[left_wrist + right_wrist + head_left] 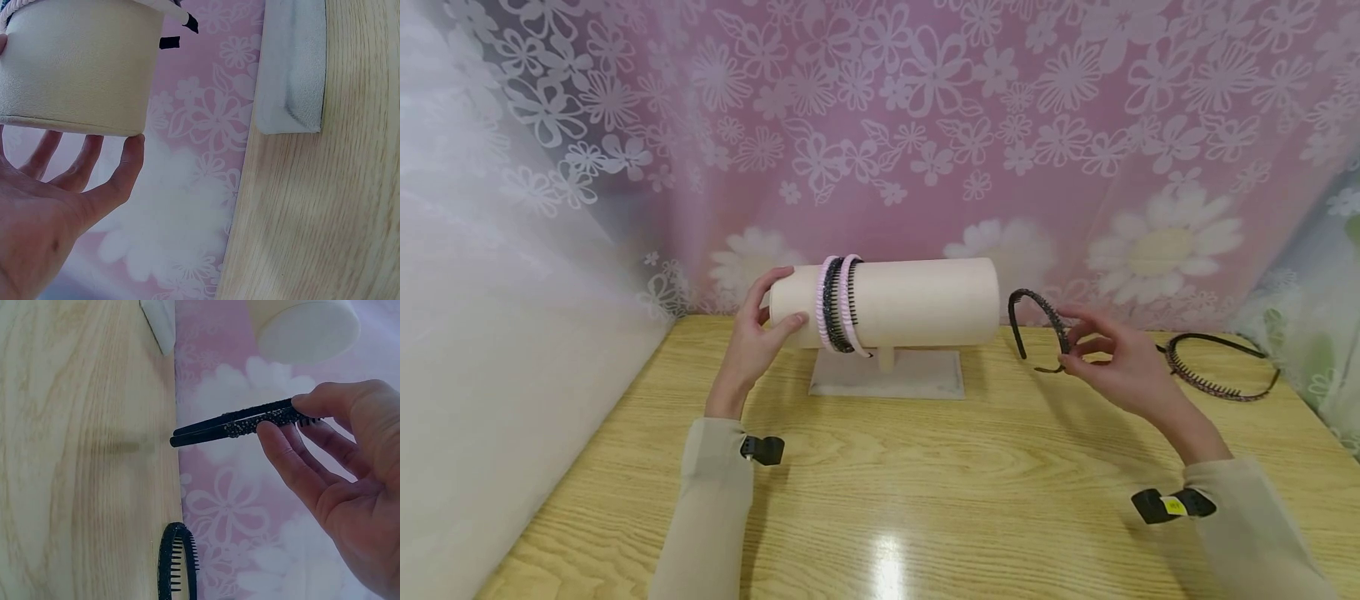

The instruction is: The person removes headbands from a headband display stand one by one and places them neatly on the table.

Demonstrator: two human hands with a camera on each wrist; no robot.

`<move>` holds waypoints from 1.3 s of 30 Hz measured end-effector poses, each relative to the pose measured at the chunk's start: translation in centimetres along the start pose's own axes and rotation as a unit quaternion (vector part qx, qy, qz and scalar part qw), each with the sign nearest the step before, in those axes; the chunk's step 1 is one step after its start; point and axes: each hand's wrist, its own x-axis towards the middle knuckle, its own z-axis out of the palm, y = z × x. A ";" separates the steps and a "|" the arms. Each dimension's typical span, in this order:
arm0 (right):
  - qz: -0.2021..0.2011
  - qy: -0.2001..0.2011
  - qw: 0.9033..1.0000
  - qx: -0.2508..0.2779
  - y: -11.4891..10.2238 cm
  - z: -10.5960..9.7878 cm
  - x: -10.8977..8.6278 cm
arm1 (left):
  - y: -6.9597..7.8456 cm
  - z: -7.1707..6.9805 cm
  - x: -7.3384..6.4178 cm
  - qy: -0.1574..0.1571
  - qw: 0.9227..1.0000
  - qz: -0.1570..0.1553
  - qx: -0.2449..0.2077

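A cream cylinder headband stand [925, 300] lies level on a post above its pale rectangular base [925, 382]. Round its left half sit a pink headband [822, 304], a black glittery headband [831, 308] and another pink headband [846, 292]. My left hand [751, 343] grips the cylinder's left end, thumb in front and fingers at the end and behind. To the right of the cylinder, my right hand [1123, 367] pinches a black toothed headband [244, 425] with small shiny stones by one side. This headband stands upright, apart from the cylinder's right end.
Another dark toothed headband [1210, 388] lies on the wood-grain table [850, 492] at the right, behind my right hand. A pink floral curtain [887, 150] hangs along the back, with pale sheeting [497, 333] on the left side.
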 end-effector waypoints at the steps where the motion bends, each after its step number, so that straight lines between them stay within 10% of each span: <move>1: -0.001 -0.001 1.000 -0.002 0.1 0.0 -0.1 | 0.0 0.0 0.0 0.000 1.000 -0.001 0.000; 39: 0.029 -0.104 0.994 0.006 2.2 0.0 -1.5 | 0.0 0.0 -0.1 -0.004 1.000 0.005 -0.001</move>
